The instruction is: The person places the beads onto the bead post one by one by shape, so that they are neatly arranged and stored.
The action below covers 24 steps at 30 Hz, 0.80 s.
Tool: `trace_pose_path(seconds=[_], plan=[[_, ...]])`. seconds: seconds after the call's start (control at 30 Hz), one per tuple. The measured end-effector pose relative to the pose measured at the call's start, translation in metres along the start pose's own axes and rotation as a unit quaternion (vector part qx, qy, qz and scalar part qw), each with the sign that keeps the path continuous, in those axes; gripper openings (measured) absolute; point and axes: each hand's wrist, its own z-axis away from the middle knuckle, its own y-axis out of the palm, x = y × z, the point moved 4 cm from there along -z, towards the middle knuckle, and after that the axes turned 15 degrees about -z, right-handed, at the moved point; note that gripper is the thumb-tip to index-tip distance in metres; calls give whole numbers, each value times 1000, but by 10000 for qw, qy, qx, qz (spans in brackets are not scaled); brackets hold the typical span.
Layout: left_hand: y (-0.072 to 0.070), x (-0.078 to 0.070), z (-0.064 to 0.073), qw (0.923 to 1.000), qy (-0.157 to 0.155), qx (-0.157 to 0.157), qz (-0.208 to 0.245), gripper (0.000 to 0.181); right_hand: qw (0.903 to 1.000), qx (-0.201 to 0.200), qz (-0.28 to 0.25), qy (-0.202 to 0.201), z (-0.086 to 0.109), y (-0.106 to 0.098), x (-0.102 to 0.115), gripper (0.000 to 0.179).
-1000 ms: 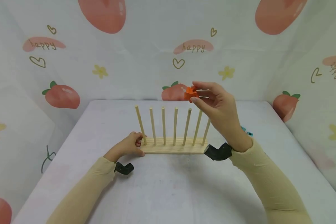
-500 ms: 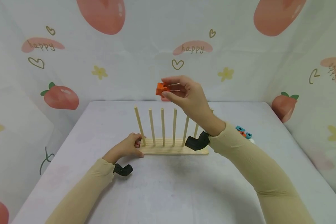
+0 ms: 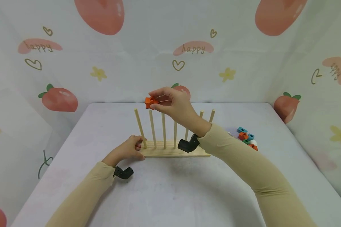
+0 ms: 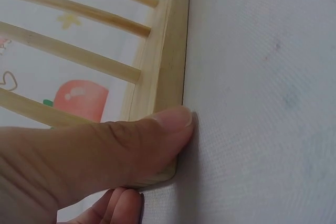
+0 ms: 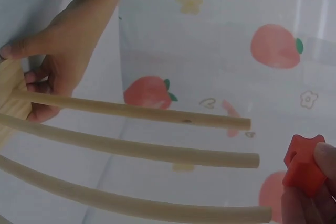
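Observation:
A wooden rack (image 3: 170,153) with a row of upright pegs stands on the table. My left hand (image 3: 127,149) grips its left end; in the left wrist view the thumb (image 4: 121,142) lies along the front edge of the base. My right hand (image 3: 179,108) is raised over the rack and pinches an orange star-shaped bead (image 3: 149,102) between thumb and fingers. In the head view the bead appears just above the top of the second peg (image 3: 152,127) from the left. The right wrist view shows the bead (image 5: 303,165) apart from the peg tips, its hole partly visible.
To the right of the rack lies a small cluster of beads: blue (image 3: 242,129), orange (image 3: 242,136), green (image 3: 246,142) and white (image 3: 253,142). A printed cloth backdrop (image 3: 147,63) rises behind the table (image 3: 159,189). My right forearm crosses over the rack's right part.
My right hand has carried the orange bead leftward, then lowered it toward the left pegs. The bead cluster on the right has come into view. My left hand keeps its grip on the rack.

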Motion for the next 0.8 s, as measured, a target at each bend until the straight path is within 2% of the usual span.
trace_pose_path(seconds=[0.37, 0.8], plan=[[-1, -2, 2, 10000, -55, 8, -9, 69, 9997, 190, 147, 50, -1, 4, -10, 34], [0, -1, 0, 9999, 35, -33, -93, 68, 9982, 310, 311, 405, -2, 5, -12, 34]])
